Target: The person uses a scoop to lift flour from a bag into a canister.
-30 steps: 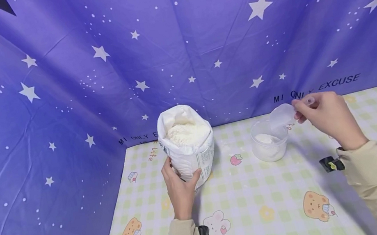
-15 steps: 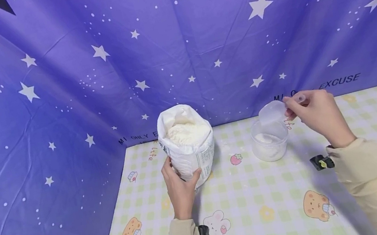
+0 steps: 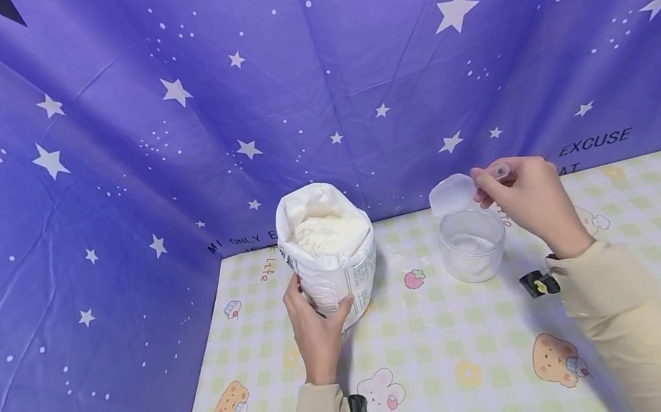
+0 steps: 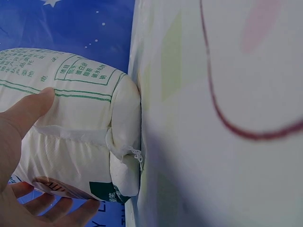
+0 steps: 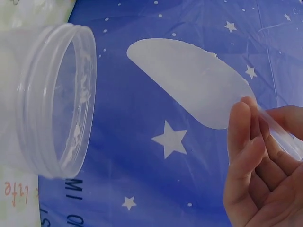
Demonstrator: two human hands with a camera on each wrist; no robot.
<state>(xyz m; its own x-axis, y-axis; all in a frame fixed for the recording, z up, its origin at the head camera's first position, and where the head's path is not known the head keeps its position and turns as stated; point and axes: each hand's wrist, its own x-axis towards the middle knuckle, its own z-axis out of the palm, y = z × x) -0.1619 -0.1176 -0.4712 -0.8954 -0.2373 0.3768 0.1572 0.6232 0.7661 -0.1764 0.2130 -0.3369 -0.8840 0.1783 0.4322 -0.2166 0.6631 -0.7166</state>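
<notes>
Cupping the near side of a white bag [image 3: 343,278], the left hand [image 3: 320,342] I follow by remote camera grips it upright on the checked table [image 3: 436,407]. The bag's mouth points up, long axis vertical, pale powder [image 3: 325,236] near its top; I judge it heavy, soft and prone to sag, best held low with a whole palm. Well to its right, a clear tub [image 3: 476,260] stands mouth up, some powder inside; I expect it light and easily nudged. Raised beside it, the right hand [image 3: 532,198] pinches a translucent scoop [image 3: 451,193] by its handle, bowl pointing left above the tub's far rim, long axis roughly sideways. I take it for light, stiffish plastic, perhaps powder-slick. Beyond hangs a star-printed curtain [image 3: 284,82].
</notes>
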